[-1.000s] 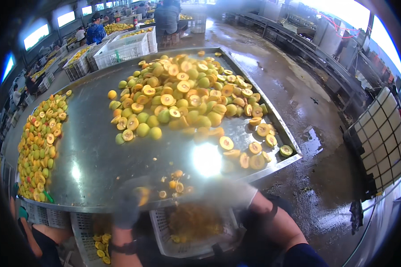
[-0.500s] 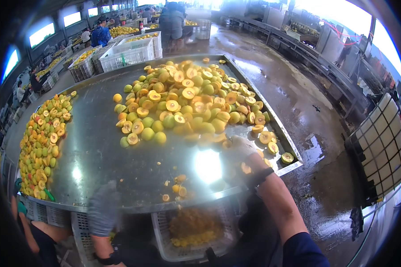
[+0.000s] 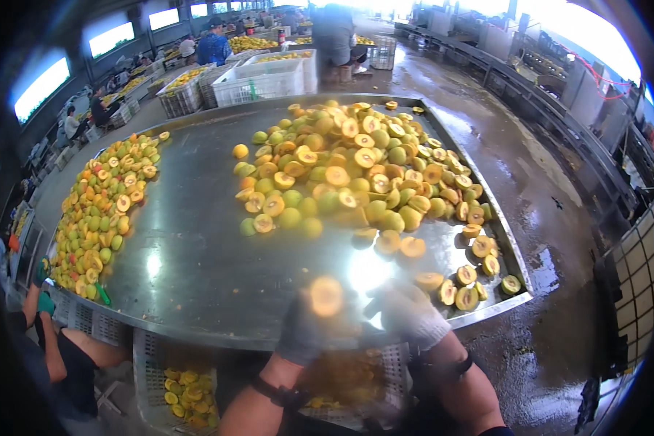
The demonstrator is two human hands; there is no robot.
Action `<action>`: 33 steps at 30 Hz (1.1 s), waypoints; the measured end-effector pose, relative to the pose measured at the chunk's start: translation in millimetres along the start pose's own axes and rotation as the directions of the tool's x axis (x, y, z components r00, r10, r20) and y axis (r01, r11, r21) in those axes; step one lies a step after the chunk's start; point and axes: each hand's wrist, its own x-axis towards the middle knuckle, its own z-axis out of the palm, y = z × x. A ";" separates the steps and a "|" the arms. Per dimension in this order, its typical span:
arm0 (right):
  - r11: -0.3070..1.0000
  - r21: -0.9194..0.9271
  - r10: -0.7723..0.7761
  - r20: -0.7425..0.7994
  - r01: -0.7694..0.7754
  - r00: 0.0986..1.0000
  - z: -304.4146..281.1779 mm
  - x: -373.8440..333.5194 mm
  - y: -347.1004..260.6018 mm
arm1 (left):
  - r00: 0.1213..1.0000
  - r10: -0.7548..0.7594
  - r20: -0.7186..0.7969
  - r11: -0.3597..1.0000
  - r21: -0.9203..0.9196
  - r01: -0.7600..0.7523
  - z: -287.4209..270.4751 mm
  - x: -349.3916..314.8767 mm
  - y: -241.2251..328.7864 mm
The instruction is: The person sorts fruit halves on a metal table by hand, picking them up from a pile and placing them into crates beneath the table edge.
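Note:
A steel-topped table with a raised rim stands before me. A large heap of halved yellow-green stone fruit lies on its far right part, many halves showing the cut face and pit. My left hand, in a grey glove, is at the near edge, closed on a fruit half with the cut face up. To its right my right hand, in a pale glove, hovers near the same edge. It is blurred, and its fingers cannot be made out. Several loose halves lie beyond it, in the near right corner.
Another fruit heap covers the table's left side, beside a co-worker's green-gloved hands and a green-handled tool. Below the near edge are a crate of fruit halves and a white basket. White crates stand behind.
My left hand has risen from beside the crate below to the table edge, now with a fruit half. The right hand has drawn back from the heap toward me. The view has shifted left.

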 end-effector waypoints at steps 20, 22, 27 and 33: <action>0.995 0.025 -0.099 -0.062 0.101 0.993 19.6 -13.8 -20.1 | 0.849 0.480 0.219 0.438 0.779 -0.449 15.0 15.7 27.2; 0.995 0.064 -0.070 -0.047 0.073 0.996 23.2 -16.2 -22.7 | 0.902 0.419 0.106 0.553 0.758 -0.346 16.2 14.5 30.0; 0.995 -0.064 -0.078 0.019 0.079 0.997 31.3 -17.5 -28.4 | 1.000 0.006 0.011 0.734 -0.679 0.003 -8.2 16.3 3.2; 0.966 -0.133 -0.219 0.033 0.221 0.975 44.0 -15.9 -31.1 | 0.999 -0.044 0.006 0.666 -0.745 0.033 -20.1 15.3 -7.1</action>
